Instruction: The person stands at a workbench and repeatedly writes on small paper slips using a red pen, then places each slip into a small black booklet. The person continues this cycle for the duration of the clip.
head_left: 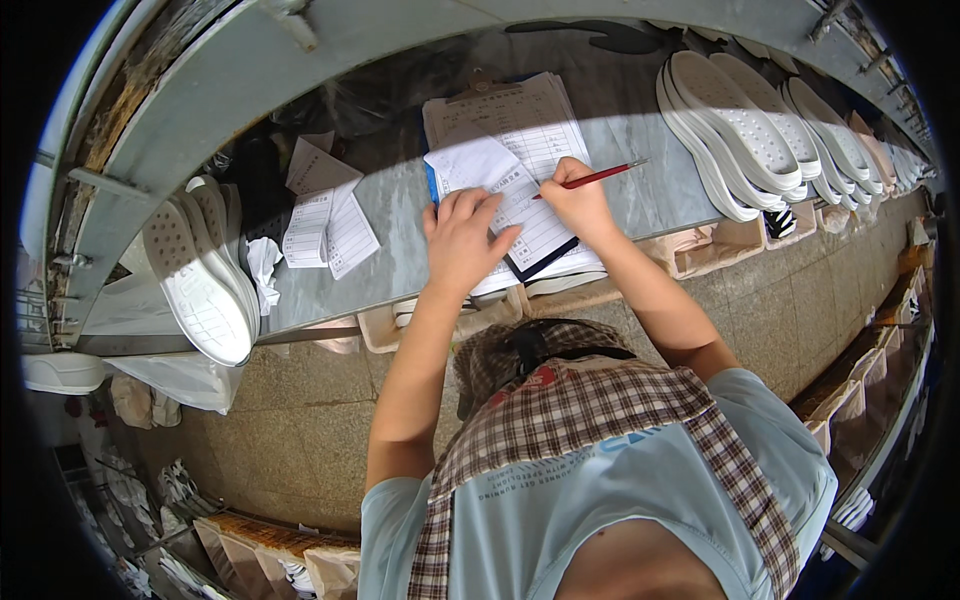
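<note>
My right hand (pixel 580 207) grips a slim red pen (pixel 612 172), its lower end resting on a small pad of printed slips (pixel 537 228). Flat on the pad's left side lies my left hand (pixel 463 238), fingers somewhat spread and holding nothing. Under the pad is a stack of printed sheets (pixel 553 120) on a clipboard (pixel 431 183) with a metal clip at its far end. The pad's top slip is folded back. My left hand covers part of the pad's near-left area.
Loose paper slips (pixel 325 222) lie left of the clipboard on the grey marble-patterned table (pixel 400 215). White shoe soles (pixel 205 265) stand at the far left, and more soles (pixel 735 120) line the right. Bins (pixel 700 250) sit below the table edge.
</note>
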`<move>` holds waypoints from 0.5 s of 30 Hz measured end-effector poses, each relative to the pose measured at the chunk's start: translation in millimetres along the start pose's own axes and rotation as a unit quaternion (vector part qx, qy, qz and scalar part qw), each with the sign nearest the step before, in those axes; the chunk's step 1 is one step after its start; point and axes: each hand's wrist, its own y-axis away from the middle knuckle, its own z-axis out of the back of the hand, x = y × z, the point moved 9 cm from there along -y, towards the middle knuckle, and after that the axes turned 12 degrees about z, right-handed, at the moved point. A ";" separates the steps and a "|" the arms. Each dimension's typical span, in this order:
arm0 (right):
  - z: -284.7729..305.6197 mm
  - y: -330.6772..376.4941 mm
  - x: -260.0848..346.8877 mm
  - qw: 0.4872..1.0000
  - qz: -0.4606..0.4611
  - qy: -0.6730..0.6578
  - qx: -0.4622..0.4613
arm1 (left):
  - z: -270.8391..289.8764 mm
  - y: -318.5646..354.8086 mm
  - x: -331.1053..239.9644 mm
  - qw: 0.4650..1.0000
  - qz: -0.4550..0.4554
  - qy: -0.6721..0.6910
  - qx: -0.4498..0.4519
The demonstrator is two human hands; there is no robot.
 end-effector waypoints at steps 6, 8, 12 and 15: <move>2.3 2.5 1.6 1.000 0.006 0.010 -0.014 | -0.1 1.2 -0.6 1.000 0.000 0.004 0.000; 3.4 0.1 2.4 1.000 0.015 0.012 -0.024 | -0.1 0.0 -0.2 1.000 0.001 -0.001 -0.001; 2.6 0.7 0.3 1.000 0.004 0.016 -0.009 | -0.9 0.5 -0.4 1.000 -0.001 0.003 0.005; 1.7 0.1 1.9 1.000 0.005 0.010 0.000 | 0.1 0.1 0.3 1.000 0.000 -0.003 0.004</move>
